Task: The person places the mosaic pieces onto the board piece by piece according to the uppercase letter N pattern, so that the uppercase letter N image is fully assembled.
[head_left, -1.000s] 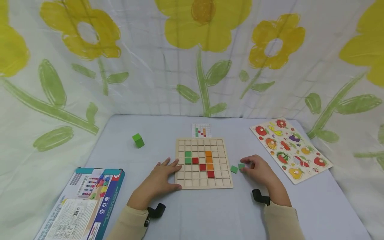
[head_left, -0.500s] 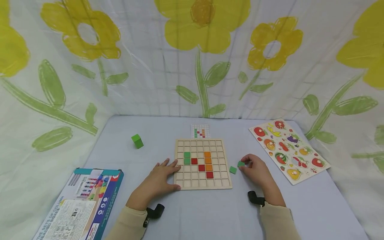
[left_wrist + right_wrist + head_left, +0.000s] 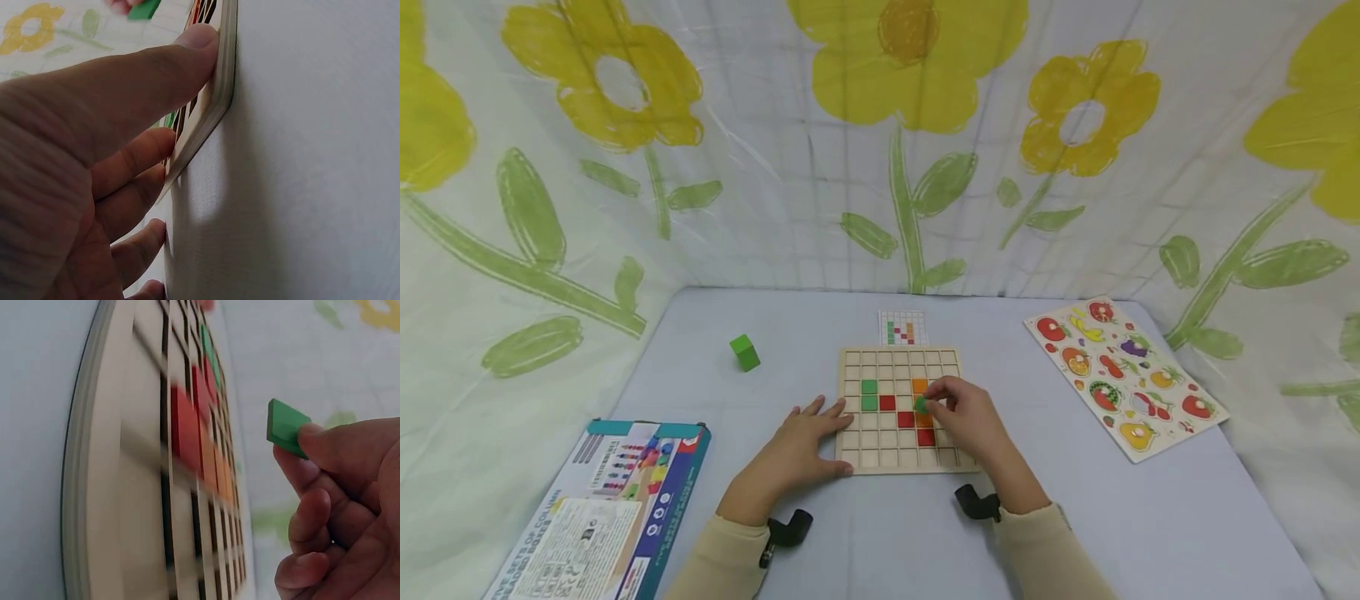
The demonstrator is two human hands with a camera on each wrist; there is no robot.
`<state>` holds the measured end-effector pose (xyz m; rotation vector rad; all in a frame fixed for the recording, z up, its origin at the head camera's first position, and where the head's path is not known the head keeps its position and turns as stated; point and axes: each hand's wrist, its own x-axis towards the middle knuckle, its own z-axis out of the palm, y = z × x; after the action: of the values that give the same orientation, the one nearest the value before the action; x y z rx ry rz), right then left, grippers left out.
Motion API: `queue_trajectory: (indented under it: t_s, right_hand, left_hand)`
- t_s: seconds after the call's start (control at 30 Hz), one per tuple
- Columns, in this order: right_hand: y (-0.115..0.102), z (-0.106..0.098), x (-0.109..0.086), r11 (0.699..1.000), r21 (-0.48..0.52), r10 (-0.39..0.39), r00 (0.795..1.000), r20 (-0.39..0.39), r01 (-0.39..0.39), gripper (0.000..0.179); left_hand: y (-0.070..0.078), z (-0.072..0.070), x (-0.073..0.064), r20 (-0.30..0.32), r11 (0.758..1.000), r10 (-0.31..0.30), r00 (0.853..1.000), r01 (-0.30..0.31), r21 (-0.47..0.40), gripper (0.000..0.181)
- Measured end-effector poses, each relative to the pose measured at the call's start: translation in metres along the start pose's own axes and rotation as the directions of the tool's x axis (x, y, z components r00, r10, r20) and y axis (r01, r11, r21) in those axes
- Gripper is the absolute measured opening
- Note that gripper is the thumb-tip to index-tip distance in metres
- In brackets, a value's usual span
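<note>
A wooden grid board (image 3: 878,440) lies mid-table, with green tiles (image 3: 868,387), red tiles (image 3: 887,403) and orange tiles (image 3: 919,385) set in some cells. My left hand (image 3: 793,450) rests spread at its left edge; in the left wrist view the thumb (image 3: 197,39) presses the rim. Over the right part of the board, my right hand (image 3: 973,421) pinches a green square tile (image 3: 286,424) between thumb and fingers. The right wrist view shows this tile held above the board's surface. Behind the board lies a small card (image 3: 902,317) printed with a coloured grid pattern.
A green cube-like block (image 3: 745,353) stands at the back left. Nearer on the left lies a printed box (image 3: 602,508). A fruit puzzle board (image 3: 1123,375) sits at the right. A curtain with painted flowers (image 3: 760,208) hangs behind the table.
My right hand has lifted a green tile from the table right of the board and carried it left over the board. The other loose tile's spot is now behind that hand. My left hand stays put.
</note>
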<state>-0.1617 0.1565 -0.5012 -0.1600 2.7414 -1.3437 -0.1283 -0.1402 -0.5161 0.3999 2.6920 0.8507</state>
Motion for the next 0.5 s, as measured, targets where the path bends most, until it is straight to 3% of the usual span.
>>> queue_trajectory:
  t_s: [0.27, 0.5]
  right_hand:
    - [-0.028, 0.055, 0.017, 0.984, -0.093, -0.14, 0.982, 0.125, 0.152, 0.007]
    - [-0.033, 0.069, 0.019, 0.962, -0.182, -0.171, 0.97, 0.171, 0.202, 0.006]
  left_hand:
    - [0.001, -0.001, -0.003, -0.002, 1.0, 0.008, 1.0, -0.008, 0.001, 0.077]
    - [0.002, -0.002, -0.003, -0.013, 1.0, 0.015, 1.0, -0.014, 0.009, 0.076]
